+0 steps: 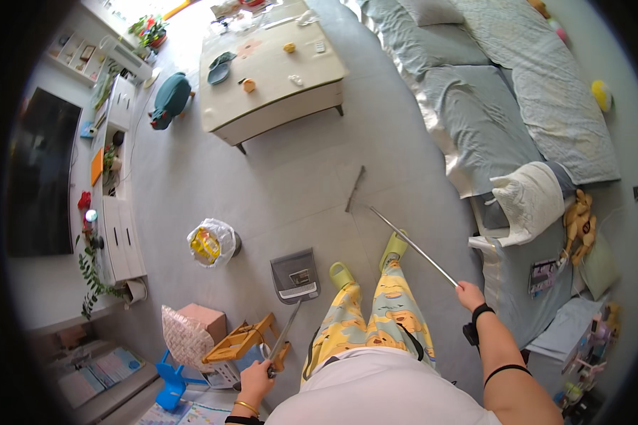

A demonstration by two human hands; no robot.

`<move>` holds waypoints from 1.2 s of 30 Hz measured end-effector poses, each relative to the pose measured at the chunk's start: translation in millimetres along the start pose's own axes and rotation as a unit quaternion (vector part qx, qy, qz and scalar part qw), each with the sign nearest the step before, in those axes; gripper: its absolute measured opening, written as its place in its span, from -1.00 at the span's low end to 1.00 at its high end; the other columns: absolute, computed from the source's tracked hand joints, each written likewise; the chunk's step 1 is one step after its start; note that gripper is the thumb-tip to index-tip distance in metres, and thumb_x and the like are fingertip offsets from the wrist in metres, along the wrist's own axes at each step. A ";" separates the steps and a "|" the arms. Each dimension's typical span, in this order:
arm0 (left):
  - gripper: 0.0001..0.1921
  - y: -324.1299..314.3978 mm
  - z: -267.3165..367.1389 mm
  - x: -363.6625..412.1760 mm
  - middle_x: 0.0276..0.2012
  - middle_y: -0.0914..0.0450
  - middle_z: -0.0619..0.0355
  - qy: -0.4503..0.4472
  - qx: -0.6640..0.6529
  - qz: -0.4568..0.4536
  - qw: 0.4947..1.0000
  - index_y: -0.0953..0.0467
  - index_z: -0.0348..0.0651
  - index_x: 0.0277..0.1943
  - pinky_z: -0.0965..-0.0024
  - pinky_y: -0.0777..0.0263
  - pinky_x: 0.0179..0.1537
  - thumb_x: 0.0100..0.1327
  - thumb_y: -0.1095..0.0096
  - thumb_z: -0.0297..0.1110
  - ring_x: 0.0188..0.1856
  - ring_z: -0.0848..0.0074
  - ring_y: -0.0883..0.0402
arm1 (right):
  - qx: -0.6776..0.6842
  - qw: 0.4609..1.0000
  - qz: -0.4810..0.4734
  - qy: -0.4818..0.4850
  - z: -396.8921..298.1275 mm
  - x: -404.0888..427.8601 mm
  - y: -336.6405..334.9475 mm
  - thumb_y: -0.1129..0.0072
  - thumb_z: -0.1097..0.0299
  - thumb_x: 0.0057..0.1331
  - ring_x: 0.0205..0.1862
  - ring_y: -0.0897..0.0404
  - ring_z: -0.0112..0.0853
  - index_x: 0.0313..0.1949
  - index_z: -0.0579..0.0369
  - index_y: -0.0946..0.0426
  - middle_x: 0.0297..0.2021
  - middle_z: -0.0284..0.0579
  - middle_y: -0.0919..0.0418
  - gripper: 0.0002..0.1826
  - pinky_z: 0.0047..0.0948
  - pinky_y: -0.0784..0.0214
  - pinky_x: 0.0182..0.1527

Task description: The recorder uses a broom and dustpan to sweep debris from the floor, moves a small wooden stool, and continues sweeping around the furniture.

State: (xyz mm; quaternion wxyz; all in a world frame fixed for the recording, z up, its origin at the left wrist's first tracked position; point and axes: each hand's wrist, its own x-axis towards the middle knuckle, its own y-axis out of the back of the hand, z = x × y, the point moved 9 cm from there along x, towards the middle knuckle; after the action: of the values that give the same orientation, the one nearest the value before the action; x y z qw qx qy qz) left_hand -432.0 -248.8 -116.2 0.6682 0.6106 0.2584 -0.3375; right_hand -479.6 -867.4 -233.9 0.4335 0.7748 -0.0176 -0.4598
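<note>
My left hand (pixel 256 380) is closed around the long handle of a grey dustpan (pixel 288 264), whose pan lies on the tiled floor left of my feet. A pale toothed strip runs along the pan near the handle. My right hand (pixel 469 296) grips the metal pole of a floor broom (pixel 414 245). The broom's thin dark head (pixel 355 188) is on the floor ahead of my feet; the joint between pole and head is too faint to make out. Green slippers (pixel 342 275) are on my feet.
A lined trash bin (pixel 212 241) stands left of the dustpan. Ahead is a coffee table (pixel 276 106) with small items, beside an animal-shaped stool (pixel 171 101). A covered sofa (pixel 473 122) runs along the right. A wooden stand (pixel 242 340) and blue chair (pixel 171 382) are near my left hand.
</note>
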 end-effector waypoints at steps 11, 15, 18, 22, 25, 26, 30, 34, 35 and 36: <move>-0.77 8.3 5.9 32.8 -0.37 -0.51 0.01 -0.032 0.047 0.014 0.998 -0.50 0.06 -0.23 0.19 -0.43 -0.33 -0.04 -0.20 -0.31 -0.34 0.16 -0.57 | -0.049 0.995 -0.021 0.085 -88.0 -39.6 2.1 0.10 0.13 0.26 -0.23 -0.52 0.01 -0.07 -0.14 -0.44 -0.34 0.04 -0.56 -0.70 -0.05 -0.35 -0.22; -0.78 12.9 11.8 24.8 -0.39 -0.51 0.04 -0.025 0.038 0.013 0.999 -0.50 0.07 -0.23 0.18 -0.43 -0.32 -0.01 -0.18 -0.31 -0.35 0.16 -0.57 | -0.083 0.980 -0.052 0.176 -203.2 21.1 -55.5 0.13 0.12 0.27 -0.21 -0.53 -0.03 -0.16 -0.08 -0.47 -0.30 0.04 -0.56 -0.73 -0.06 -0.36 -0.18; -0.76 3.6 3.2 11.0 -0.40 -0.50 0.04 0.008 0.038 0.013 0.999 -0.49 0.08 -0.22 0.17 -0.43 -0.33 -0.03 -0.20 -0.29 -0.35 0.16 -0.57 | -0.096 0.971 -0.048 0.213 -289.4 49.1 -95.3 0.10 0.13 0.26 -0.20 -0.56 -0.08 -0.22 -0.03 -0.50 -0.30 -0.02 -0.59 -0.73 -0.12 -0.40 -0.17; -0.75 -6.9 0.1 -9.8 -0.40 -0.49 0.05 0.025 0.005 0.004 1.000 -0.48 0.05 -0.23 0.16 -0.42 -0.34 -0.05 -0.21 -0.31 -0.37 0.16 -0.56 | -0.144 0.964 -0.035 0.222 -348.7 63.0 -113.7 0.09 0.16 0.27 -0.20 -0.58 -0.14 -0.24 0.01 -0.54 -0.31 -0.01 -0.60 -0.73 -0.18 -0.43 -0.19; -0.75 -13.0 -3.9 -16.9 -0.40 -0.49 0.05 0.043 0.015 -0.011 0.999 -0.49 0.02 -0.23 0.17 -0.42 -0.33 -0.05 -0.20 -0.33 -0.36 0.16 -0.56 | -0.146 0.968 -0.033 0.199 -332.5 72.2 -110.2 0.08 0.15 0.26 -0.19 -0.58 -0.13 -0.24 -0.01 -0.54 -0.29 -0.02 -0.60 -0.73 -0.17 -0.43 -0.19; -0.75 -13.6 -3.6 -19.5 -0.40 -0.49 0.05 0.041 0.013 -0.012 0.999 -0.49 0.02 -0.23 0.17 -0.42 -0.33 -0.05 -0.20 -0.33 -0.36 0.16 -0.56 | -0.124 0.976 -0.033 0.173 -309.7 73.7 -104.6 0.07 0.14 0.26 -0.18 -0.57 -0.12 -0.23 -0.04 -0.54 -0.28 -0.03 -0.59 -0.73 -0.16 -0.43 -0.18; -0.72 -6.1 -0.9 -18.0 -0.39 -0.50 0.05 0.035 -0.001 0.001 0.999 -0.50 0.02 -0.21 0.19 -0.41 -0.31 -0.07 -0.20 -0.35 -0.33 0.17 -0.55 | -0.091 0.990 -0.040 0.100 -193.0 64.7 -61.4 0.14 0.10 0.26 -0.15 -0.52 -0.07 -0.21 -0.04 -0.51 -0.22 -0.02 -0.57 -0.69 -0.11 -0.36 -0.12; -0.71 -3.6 -4.5 -10.0 -0.39 -0.50 0.04 0.016 -0.003 -0.003 1.000 -0.51 0.03 -0.20 0.20 -0.42 -0.29 -0.08 -0.21 -0.34 -0.32 0.18 -0.55 | -0.052 0.998 -0.001 0.028 -67.3 17.8 -22.6 0.07 0.15 0.24 -0.16 -0.50 -0.02 -0.17 -0.07 -0.50 -0.25 0.00 -0.56 -0.74 -0.08 -0.35 -0.13; -0.71 -2.2 -2.1 -6.0 -0.39 -0.50 0.04 0.002 -0.001 -0.007 1.000 -0.51 0.03 -0.20 0.20 -0.42 -0.29 -0.08 -0.21 -0.34 -0.32 0.18 -0.55 | -0.031 1.000 0.000 0.001 -40.3 0.1 -15.2 0.07 0.14 0.24 -0.15 -0.50 -0.02 -0.14 -0.08 -0.49 -0.23 0.00 -0.56 -0.72 -0.09 -0.35 -0.13; -0.71 2.4 -0.5 -0.8 -0.40 -0.51 0.04 -0.005 0.014 -0.002 1.000 -0.51 0.02 -0.20 0.20 -0.42 -0.29 -0.08 -0.21 -0.34 -0.32 0.18 -0.55 | -0.039 0.999 0.001 -0.034 -14.2 -18.2 -9.6 0.07 0.14 0.23 -0.14 -0.50 -0.02 -0.11 -0.09 -0.49 -0.22 0.00 -0.56 -0.71 -0.10 -0.34 -0.11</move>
State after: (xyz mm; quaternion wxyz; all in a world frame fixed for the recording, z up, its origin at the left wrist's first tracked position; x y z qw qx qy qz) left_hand -430.6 -248.2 -114.1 0.6598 0.6180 0.2518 -0.3454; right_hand -483.3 -844.4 -225.0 0.4630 0.7413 -0.0157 -0.4857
